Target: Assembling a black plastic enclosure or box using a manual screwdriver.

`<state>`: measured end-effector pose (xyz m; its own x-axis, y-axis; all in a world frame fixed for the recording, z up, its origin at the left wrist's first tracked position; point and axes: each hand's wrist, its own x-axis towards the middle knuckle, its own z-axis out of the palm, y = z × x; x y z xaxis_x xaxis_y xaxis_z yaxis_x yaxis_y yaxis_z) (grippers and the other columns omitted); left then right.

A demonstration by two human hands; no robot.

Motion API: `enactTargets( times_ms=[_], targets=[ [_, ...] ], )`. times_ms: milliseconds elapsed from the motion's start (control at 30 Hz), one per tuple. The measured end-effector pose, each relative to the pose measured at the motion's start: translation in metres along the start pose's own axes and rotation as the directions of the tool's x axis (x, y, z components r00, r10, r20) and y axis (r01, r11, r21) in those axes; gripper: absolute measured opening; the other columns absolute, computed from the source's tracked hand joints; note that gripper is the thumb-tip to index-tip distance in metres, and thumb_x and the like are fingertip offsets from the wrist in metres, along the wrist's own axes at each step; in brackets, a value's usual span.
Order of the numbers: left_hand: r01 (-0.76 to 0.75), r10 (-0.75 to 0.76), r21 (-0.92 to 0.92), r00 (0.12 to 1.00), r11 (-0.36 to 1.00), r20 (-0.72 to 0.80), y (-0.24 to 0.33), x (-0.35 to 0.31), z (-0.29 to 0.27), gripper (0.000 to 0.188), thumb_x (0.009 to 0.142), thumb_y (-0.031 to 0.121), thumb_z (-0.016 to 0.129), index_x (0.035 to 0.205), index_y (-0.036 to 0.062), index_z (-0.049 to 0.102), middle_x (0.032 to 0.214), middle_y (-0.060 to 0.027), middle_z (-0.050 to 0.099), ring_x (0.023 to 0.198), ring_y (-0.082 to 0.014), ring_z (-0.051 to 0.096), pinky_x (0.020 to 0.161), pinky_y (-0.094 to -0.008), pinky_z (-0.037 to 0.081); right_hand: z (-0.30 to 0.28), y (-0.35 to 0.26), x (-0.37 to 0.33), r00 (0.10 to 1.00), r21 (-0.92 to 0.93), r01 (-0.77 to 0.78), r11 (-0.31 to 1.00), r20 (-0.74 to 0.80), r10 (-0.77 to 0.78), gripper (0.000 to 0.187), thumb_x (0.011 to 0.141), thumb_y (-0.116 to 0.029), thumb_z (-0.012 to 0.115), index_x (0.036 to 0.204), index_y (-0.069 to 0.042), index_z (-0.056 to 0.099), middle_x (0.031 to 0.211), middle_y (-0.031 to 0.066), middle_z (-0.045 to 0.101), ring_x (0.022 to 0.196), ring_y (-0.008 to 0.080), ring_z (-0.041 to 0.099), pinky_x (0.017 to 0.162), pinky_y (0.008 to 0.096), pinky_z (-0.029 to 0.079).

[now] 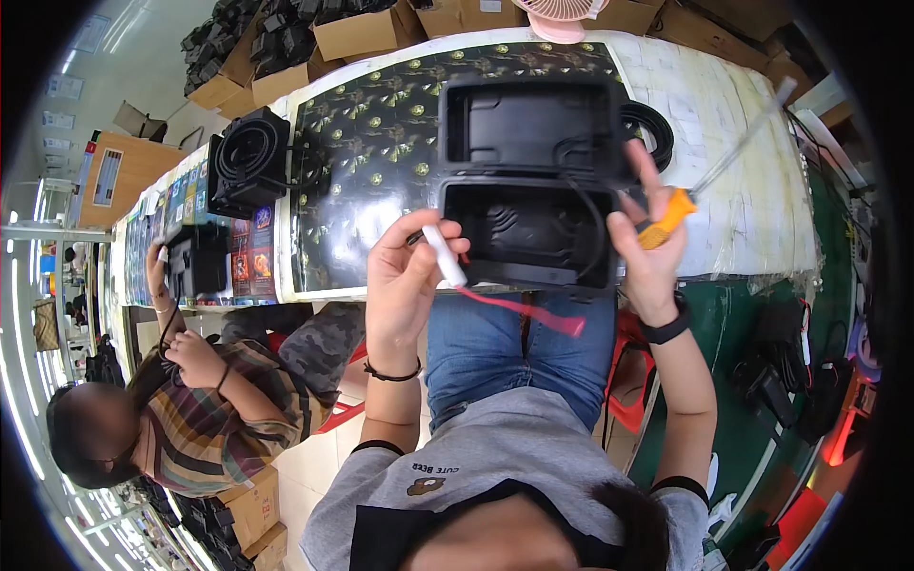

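An open black plastic box [528, 233] lies at the table's near edge, its hinged lid [529, 124] laid back on the far side. My left hand [405, 276] is closed on a white cylindrical piece [443, 255] at the box's left wall. From this piece a red strip or wire [528, 312], blurred, trails across the front of the box. At the box's right wall, my right hand [652, 252] grips the yellow-orange handle of a screwdriver [669, 217]. Its shaft points to the far right. A dark cable [592, 214] runs from the lid into the box.
A coiled black cable [652, 133] lies behind my right hand. Farther left stands a black box with coiled cable [249, 157]. A co-worker [219, 400] sits at the left, handling a black box [195, 262]. A pink fan [560, 17] and cartons [367, 33] line the far side.
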<state>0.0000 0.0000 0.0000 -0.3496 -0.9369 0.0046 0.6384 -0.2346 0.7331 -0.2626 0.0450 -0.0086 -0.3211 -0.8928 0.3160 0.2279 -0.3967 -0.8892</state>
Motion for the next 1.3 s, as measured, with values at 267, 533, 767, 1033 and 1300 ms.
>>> enactTargets(
  times_ms=[267, 533, 767, 1033, 1300],
  targets=[
    [-0.308, 0.417, 0.95, 0.859, -0.045, 0.298, -0.002, 0.018, 0.033, 0.023, 0.073, 0.009, 0.085, 0.085, 0.0057, 0.065, 0.07, -0.0038, 0.058, 0.06, -0.0157, 0.054, 0.054, -0.0276, 0.044, -0.002, 0.033, -0.01, 0.995, -0.356, -0.095, 0.93, -0.001, 0.101, 0.038, 0.082, -0.001, 0.072, 0.115, -0.003, 0.055, 0.134, 0.0055, 0.052, 0.091, 0.0076, 0.055, 0.088, 0.0245, 0.047],
    [-0.413, -0.005, 0.824, 0.895, -0.388, 0.446, -0.019, 0.005, 0.044, 0.096, 0.069, 0.071, 0.064, 0.145, 0.0141, 0.046, 0.106, -0.0095, 0.054, 0.076, -0.0291, 0.061, 0.062, -0.0398, 0.052, -0.055, -0.004, 0.039, 0.923, -0.204, -0.064, 0.977, -0.384, -0.019, 0.028, 0.097, -0.031, 0.067, 0.101, -0.003, 0.063, 0.082, -0.0019, 0.059, 0.055, 0.006, 0.054, 0.049, 0.0216, 0.043],
    [-0.463, -0.112, 0.739, 0.874, -0.489, 0.473, -0.013, 0.006, 0.041, 0.1, 0.063, 0.072, 0.063, 0.145, 0.0181, 0.046, 0.087, -0.006, 0.056, 0.066, -0.0274, 0.06, 0.054, -0.0371, 0.05, -0.254, -0.029, 0.057, 0.4, -0.844, -0.222, 0.488, -0.535, -0.744, 0.045, 0.093, -0.04, 0.067, 0.099, 0.005, 0.064, 0.139, 0.0298, 0.045, 0.123, 0.0404, 0.047, 0.104, 0.0435, 0.039],
    [-0.481, -0.08, 0.742, 0.858, -0.467, 0.507, -0.016, 0.009, 0.034, 0.09, 0.067, 0.069, 0.066, 0.14, 0.0181, 0.053, 0.086, -0.0047, 0.056, 0.066, -0.0249, 0.059, 0.054, -0.036, 0.049, -0.403, -0.031, -0.023, -0.279, -0.699, -0.355, 0.62, -0.554, -0.784, 0.046, 0.092, -0.035, 0.069, 0.111, 0.005, 0.061, 0.127, 0.029, 0.046, 0.116, 0.0376, 0.047, 0.1, 0.0428, 0.04],
    [-0.489, -0.074, 0.744, 0.853, -0.456, 0.516, -0.015, 0.006, 0.032, 0.086, 0.068, 0.068, 0.066, 0.136, 0.0167, 0.056, 0.085, -0.0035, 0.057, 0.066, -0.0232, 0.06, 0.054, -0.0349, 0.048, -0.392, -0.069, -0.087, -0.298, -0.618, -0.664, 0.422, -0.299, -0.906, 0.04, 0.094, -0.024, 0.065, 0.105, 0.014, 0.059, 0.132, 0.0316, 0.053, 0.118, 0.0413, 0.054, 0.1, 0.0414, 0.044]
  ],
)
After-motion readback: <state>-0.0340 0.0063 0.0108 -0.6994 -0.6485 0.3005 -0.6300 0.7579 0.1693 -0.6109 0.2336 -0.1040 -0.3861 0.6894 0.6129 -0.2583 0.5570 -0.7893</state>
